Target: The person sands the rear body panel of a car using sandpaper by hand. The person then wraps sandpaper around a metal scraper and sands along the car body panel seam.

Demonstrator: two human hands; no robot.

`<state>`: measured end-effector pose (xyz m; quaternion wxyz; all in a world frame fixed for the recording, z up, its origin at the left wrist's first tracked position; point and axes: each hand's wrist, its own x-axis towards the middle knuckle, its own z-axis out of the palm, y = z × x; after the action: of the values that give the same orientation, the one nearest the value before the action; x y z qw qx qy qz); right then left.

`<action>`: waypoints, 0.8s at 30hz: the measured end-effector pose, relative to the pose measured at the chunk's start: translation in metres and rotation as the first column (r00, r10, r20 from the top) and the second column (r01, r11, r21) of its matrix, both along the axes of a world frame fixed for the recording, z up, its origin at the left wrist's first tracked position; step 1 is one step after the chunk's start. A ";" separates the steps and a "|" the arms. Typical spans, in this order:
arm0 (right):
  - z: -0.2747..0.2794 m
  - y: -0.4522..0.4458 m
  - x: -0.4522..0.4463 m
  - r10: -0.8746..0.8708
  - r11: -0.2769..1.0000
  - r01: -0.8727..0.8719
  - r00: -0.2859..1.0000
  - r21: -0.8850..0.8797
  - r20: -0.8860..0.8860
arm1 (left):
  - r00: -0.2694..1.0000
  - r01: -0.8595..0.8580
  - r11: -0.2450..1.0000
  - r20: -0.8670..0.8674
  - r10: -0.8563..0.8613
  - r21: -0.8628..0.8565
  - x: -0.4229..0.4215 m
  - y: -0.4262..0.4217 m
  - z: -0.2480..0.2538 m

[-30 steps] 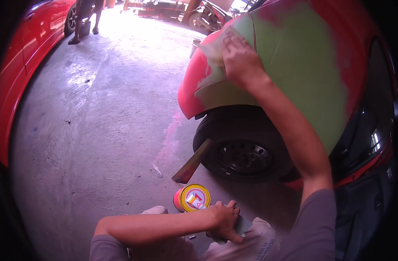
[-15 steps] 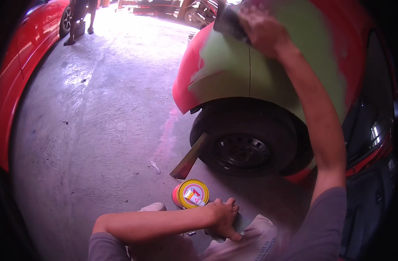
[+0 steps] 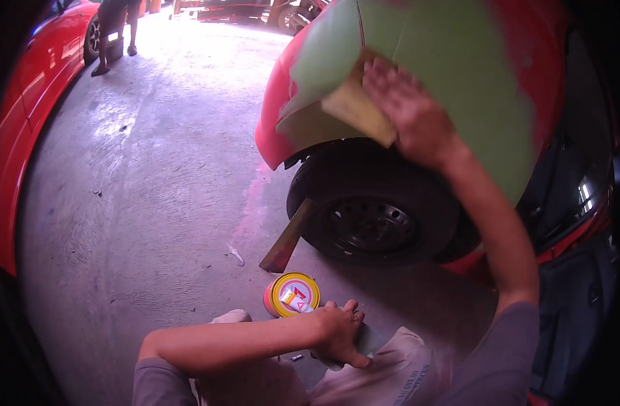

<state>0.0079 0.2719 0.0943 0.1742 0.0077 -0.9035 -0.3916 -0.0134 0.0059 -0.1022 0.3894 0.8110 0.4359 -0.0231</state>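
Note:
My right hand (image 3: 411, 118) presses a flat, tan rectangular block (image 3: 359, 111) against the green-coated fender (image 3: 459, 74) of a red car, just above the wheel arch. Motion blurs the block, and I cannot tell its exact kind. My left forearm crosses low in front of me. Beside my knee, my left hand (image 3: 340, 335) has its fingers curled over a grey-green thing (image 3: 371, 340), mostly hidden beneath it. Near that hand stands a round tin (image 3: 295, 294) with a yellow rim, a small white and yellow packet (image 3: 296, 300) on its lid.
A black wheel (image 3: 371, 220) sits under the fender. Against its tyre leans a tapered flat board (image 3: 288, 237). Another red car (image 3: 46, 95) stands along the left. Far back, a person's legs (image 3: 117, 34) show beside a bucket (image 3: 116, 49). The floor (image 3: 154, 203) is concrete.
My right hand has moved down the fender with the block, from the upper edge to just above the wheel arch. The left hand stays by my knee. The view has shifted slightly.

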 end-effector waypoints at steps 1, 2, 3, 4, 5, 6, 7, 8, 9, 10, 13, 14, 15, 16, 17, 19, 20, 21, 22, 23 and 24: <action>-0.021 -0.001 0.020 -0.015 0.999 0.018 0.997 -0.040 0.077 | 1.000 0.007 1.000 -0.015 -0.007 0.023 0.001 0.001 -0.003; -0.034 -0.002 0.037 -0.025 0.996 0.037 0.988 -0.079 0.151 | 0.999 0.013 0.999 -0.033 -0.012 0.045 0.002 0.000 -0.004; -0.036 -0.010 0.049 0.006 0.977 0.036 0.980 -0.209 0.197 | 1.000 -0.007 1.000 -0.025 0.007 0.018 0.001 -0.002 -0.001; -0.035 -0.018 0.059 0.043 0.940 0.040 0.971 -0.338 0.234 | 0.999 -0.026 1.000 -0.022 0.026 -0.011 -0.001 -0.003 0.004; -0.029 -0.025 0.065 0.084 0.888 0.047 0.961 -0.457 0.264 | 0.999 -0.045 0.998 -0.022 0.044 -0.036 -0.004 -0.002 0.007; -0.015 -0.030 0.063 0.172 0.890 -0.107 0.979 -0.443 0.109 | 0.998 -0.070 0.997 -0.004 0.070 -0.037 -0.006 -0.001 0.007; 0.004 -0.035 0.060 0.256 0.876 -0.252 0.966 -0.411 -0.045 | 0.996 -0.090 0.995 0.014 0.091 -0.046 -0.006 0.000 0.003; 0.022 -0.035 0.057 0.237 0.896 -0.284 0.956 -0.340 -0.175 | 0.994 -0.105 0.993 0.030 0.107 -0.059 -0.006 -0.001 -0.001; 0.035 -0.034 0.053 0.161 0.904 -0.277 0.926 -0.325 -0.343 | 0.989 -0.127 0.990 0.064 0.131 -0.060 -0.008 0.001 -0.004; 0.051 -0.018 0.054 0.052 0.923 -0.208 0.902 -0.323 -0.430 | 0.982 -0.151 0.986 0.105 0.158 -0.068 -0.011 0.005 -0.007; 0.037 0.017 0.072 -0.025 1.000 0.019 0.908 -0.019 -0.418 | 0.918 -0.287 0.952 0.253 0.305 -0.108 -0.022 0.006 -0.004; 0.027 0.022 0.077 -0.014 0.984 0.079 0.928 0.158 -0.372 | 0.891 -0.331 0.939 0.295 0.345 -0.097 -0.030 0.007 0.000; 0.005 0.012 0.085 -0.030 0.998 0.048 0.949 0.051 -0.315 | 0.822 -0.374 0.904 0.377 0.426 -0.206 -0.038 0.007 0.002; -0.022 -0.004 0.096 -0.035 0.998 0.021 0.967 -0.055 -0.251 | 0.735 -0.401 0.859 0.448 0.508 -0.317 -0.046 0.006 0.005; -0.050 -0.006 0.113 -0.036 0.981 0.014 0.993 -0.195 -0.109 | 0.632 -0.412 0.804 0.502 0.591 -0.428 -0.053 0.007 0.007; -0.084 -0.038 0.142 -0.037 0.909 0.035 0.999 -0.415 0.003 | 0.368 -0.328 0.751 0.655 0.660 -0.573 -0.062 0.013 0.001; -0.097 -0.063 0.149 -0.054 0.870 0.036 0.998 -0.491 -0.022 | 0.167 -0.306 0.712 0.701 0.694 -0.632 -0.064 0.019 -0.018; -0.112 -0.079 0.156 -0.149 0.686 -0.004 0.978 -0.727 -0.146 | 0.078 -0.239 0.701 0.707 0.703 -0.671 -0.067 0.021 -0.030; -0.129 -0.091 0.163 -0.274 0.449 -0.092 0.933 -0.889 -0.235 | -0.011 -0.171 0.692 0.704 0.710 -0.701 -0.072 0.022 -0.038; -0.142 -0.100 0.167 -0.413 0.192 -0.222 0.865 -0.956 -0.284 | -0.055 -0.113 0.677 0.685 0.727 -0.727 -0.076 0.025 -0.038; -0.154 -0.111 0.165 -0.432 0.052 -0.353 0.836 -0.934 -0.339 | -0.097 -0.055 0.660 0.661 0.744 -0.750 -0.080 0.028 -0.039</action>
<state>0.1732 0.1612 -0.0593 0.3673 -0.2530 -0.8224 0.3531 -0.0929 0.0336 -0.1414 0.7493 0.2778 0.2657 0.5393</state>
